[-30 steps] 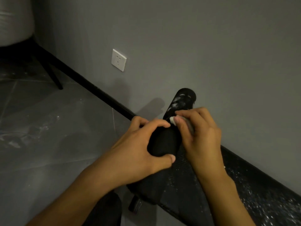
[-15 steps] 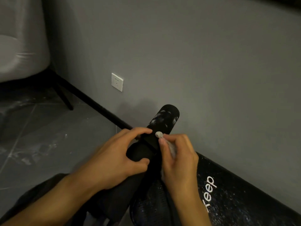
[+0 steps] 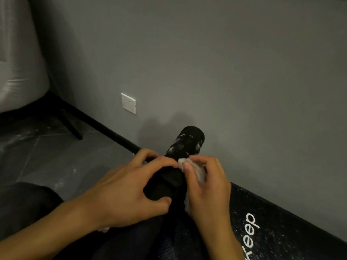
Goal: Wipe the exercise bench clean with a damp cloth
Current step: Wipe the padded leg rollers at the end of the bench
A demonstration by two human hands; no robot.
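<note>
The left hand (image 3: 127, 196) curls around the black foam roller (image 3: 185, 143), thumb underneath and fingers over the top. Just beside those fingertips, the right hand (image 3: 206, 188) pinches a pale cloth (image 3: 198, 174) between thumb and curled fingers and presses it against the roller. Beyond both sets of fingers, the roller's far end carries whitish smears, possibly dust; the dim light makes it hard to say. Behind the right wrist lies the bench pad (image 3: 281, 231), speckled white and lettered "Keep". A wall socket (image 3: 128, 103) sits well beyond the left fingers.
</note>
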